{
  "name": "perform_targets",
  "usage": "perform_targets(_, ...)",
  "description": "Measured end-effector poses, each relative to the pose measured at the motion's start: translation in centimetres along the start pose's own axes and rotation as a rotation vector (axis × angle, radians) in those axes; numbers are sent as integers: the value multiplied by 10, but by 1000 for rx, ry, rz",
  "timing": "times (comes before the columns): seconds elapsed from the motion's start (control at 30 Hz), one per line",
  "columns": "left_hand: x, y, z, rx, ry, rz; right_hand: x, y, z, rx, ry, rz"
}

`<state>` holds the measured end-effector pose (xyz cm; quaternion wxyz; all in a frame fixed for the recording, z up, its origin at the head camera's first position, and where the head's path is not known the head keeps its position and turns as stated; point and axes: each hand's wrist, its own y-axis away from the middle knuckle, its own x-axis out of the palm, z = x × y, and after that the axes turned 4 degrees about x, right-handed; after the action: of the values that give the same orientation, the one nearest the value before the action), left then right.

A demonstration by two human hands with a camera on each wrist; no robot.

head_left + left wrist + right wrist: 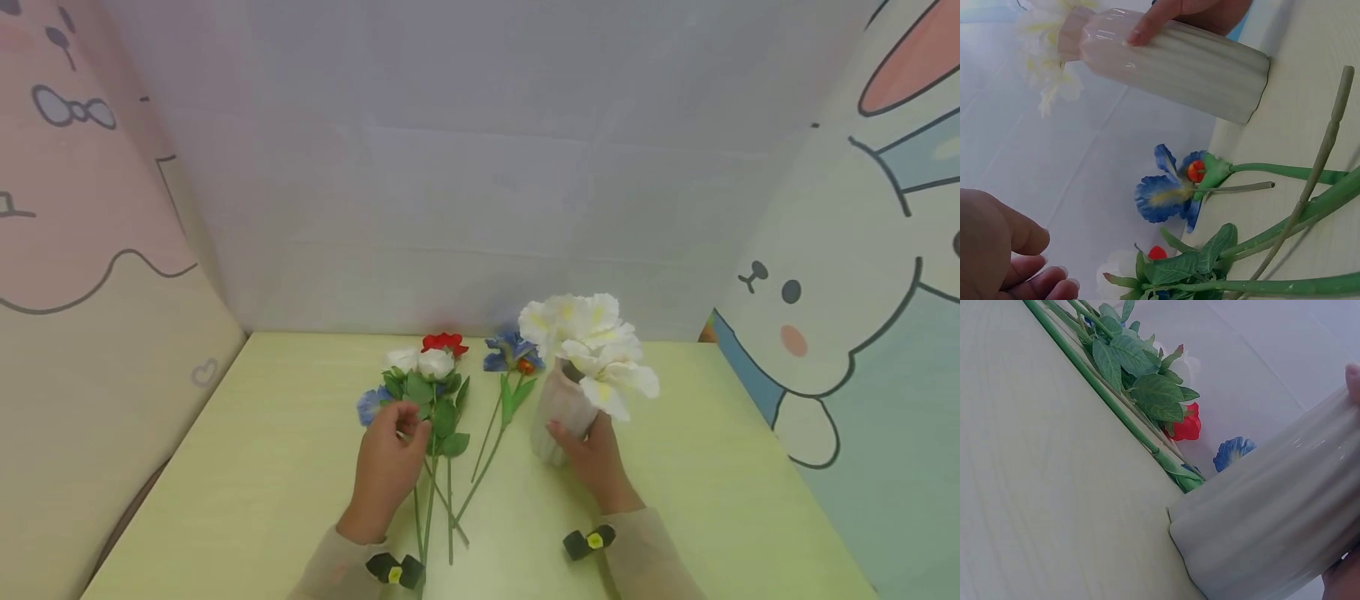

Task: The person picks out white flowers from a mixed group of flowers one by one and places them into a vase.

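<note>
My right hand grips the side of a ribbed, pale vase, thumb on its near face. Large white flowers with yellow centres spill out of its mouth. In the right wrist view the vase's base is right at the tabletop. My left hand hangs over the lying flower stems, fingers loosely bent. In the left wrist view nothing shows between that hand's thumb and fingers. Just beyond it lie white roses with green leaves, a red flower and a blue flower.
Between the bunch and the vase lie a blue iris and a small orange flower on long stems. Several stems cross on the pale yellow table toward the front. A plain white backdrop and cartoon-printed side panels enclose the table.
</note>
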<state>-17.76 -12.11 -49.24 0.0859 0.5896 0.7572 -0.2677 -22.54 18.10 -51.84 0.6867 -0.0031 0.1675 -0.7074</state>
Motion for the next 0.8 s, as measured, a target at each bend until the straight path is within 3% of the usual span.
perform_targets(0.3, 12, 4, 9, -110, -116, 136, -1, -1, -6, 6, -1, 3)
perform_targets(0.53, 16, 6, 11, -139, -148, 163, -2, -1, -8, -26, 5, 7)
perform_targets(0.8, 20, 7, 18, -55, -268, 196, -2, -1, -9, -22, -5, 7)
